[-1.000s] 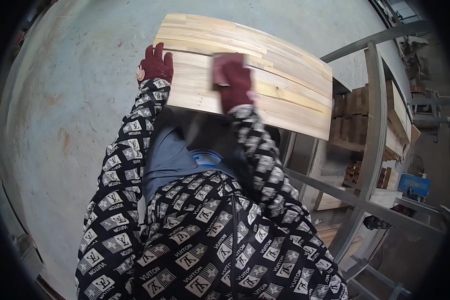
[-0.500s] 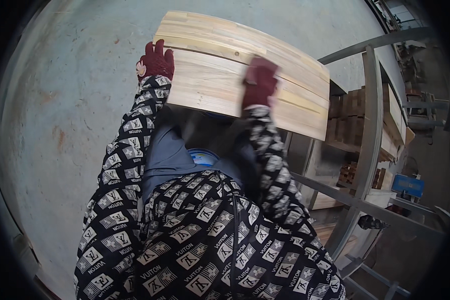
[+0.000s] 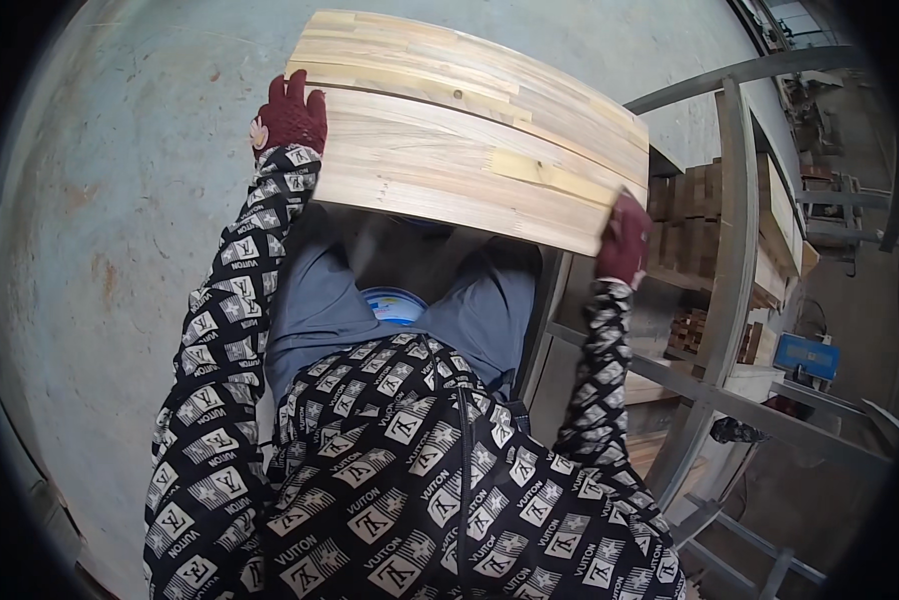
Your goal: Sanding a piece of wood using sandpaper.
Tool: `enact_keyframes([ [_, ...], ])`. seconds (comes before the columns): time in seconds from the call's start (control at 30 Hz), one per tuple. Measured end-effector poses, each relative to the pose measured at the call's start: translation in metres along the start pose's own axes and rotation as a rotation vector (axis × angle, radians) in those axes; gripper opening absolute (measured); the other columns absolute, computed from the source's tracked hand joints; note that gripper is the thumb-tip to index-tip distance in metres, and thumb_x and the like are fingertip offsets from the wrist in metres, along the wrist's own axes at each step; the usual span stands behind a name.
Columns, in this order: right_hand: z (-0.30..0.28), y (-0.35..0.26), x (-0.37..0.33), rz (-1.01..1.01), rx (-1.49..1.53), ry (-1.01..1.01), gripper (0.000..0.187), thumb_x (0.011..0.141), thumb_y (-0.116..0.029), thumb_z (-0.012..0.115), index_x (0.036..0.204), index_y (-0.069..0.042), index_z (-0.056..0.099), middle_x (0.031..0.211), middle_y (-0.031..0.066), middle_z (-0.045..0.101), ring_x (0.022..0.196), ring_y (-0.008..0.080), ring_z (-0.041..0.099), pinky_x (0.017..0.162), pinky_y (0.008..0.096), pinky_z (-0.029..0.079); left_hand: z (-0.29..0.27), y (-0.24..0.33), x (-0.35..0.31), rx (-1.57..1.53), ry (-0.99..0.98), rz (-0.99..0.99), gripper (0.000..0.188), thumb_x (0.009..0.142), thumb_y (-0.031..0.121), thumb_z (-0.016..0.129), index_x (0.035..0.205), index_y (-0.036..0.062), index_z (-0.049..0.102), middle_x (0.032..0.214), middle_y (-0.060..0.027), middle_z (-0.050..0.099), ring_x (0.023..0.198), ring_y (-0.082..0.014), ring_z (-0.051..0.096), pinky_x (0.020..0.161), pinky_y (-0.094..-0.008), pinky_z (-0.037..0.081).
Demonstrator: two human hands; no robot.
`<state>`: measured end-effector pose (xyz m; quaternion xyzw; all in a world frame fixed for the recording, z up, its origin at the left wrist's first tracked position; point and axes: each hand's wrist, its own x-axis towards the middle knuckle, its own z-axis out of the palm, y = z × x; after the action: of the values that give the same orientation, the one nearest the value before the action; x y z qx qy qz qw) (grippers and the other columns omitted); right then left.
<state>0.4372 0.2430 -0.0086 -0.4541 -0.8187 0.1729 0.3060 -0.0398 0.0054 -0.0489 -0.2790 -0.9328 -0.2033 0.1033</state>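
Observation:
I hold a stack of pale finger-jointed wooden boards (image 3: 470, 150) out in front of my body, above my knees. My left hand (image 3: 290, 112), in a dark red glove, grips the stack's left end. At the right end my right hand (image 3: 625, 240), gloved the same, clasps the near corner. Both arms wear black sleeves with a white pattern. The boards hide the floor beneath them and part of my legs.
A grey metal rack (image 3: 735, 230) stands to my right, with stacks of small wooden blocks (image 3: 690, 215) on its shelves. A blue round lid (image 3: 395, 303) shows between my legs. Worn blue-grey concrete floor (image 3: 120, 200) spreads to the left. A blue box (image 3: 808, 357) sits lower right.
My right hand has slid from the top middle of the boards out to their right end. The left hand has stayed on the left end, and the stack sits about where it was.

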Motion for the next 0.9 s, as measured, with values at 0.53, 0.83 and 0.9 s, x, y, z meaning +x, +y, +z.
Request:
enact_keyframes([
  [0.53,0.159,-0.238,-0.077,-0.680,0.229,-0.399,0.054,0.078,-0.013,0.073,0.129,-0.004,0.062,0.137,0.0175,0.059,0.136,0.0410,0.051,0.115,0.0545,0.038,-0.005,-0.001,0.001,-0.024,0.002,0.042,0.049,0.101,0.042,0.058,0.145,0.0211,0.056,0.149,-0.0193,0.057,0.104,-0.0438,0.072,0.092,-0.0545,0.059],
  [0.83,0.001,0.008,-0.018,0.046,-0.140,0.071,0.038,0.087,-0.009,0.077,0.124,-0.001,0.072,0.127,0.0245,0.070,0.124,0.0464,0.063,0.104,0.0521,0.051,-0.002,0.002,0.001,0.018,0.006,0.011,0.048,0.102,0.043,0.058,0.146,0.0234,0.056,0.149,-0.0161,0.058,0.110,-0.0423,0.071,0.096,-0.0553,0.057],
  [0.9,0.002,0.031,-0.009,-0.052,-0.118,0.154,0.040,0.088,-0.013,0.077,0.126,-0.002,0.072,0.128,0.0244,0.070,0.124,0.0457,0.063,0.103,0.0523,0.052,-0.001,0.003,0.003,0.033,-0.022,-0.001,0.048,0.103,0.044,0.057,0.147,0.0241,0.055,0.149,-0.0162,0.058,0.108,-0.0419,0.071,0.095,-0.0551,0.058],
])
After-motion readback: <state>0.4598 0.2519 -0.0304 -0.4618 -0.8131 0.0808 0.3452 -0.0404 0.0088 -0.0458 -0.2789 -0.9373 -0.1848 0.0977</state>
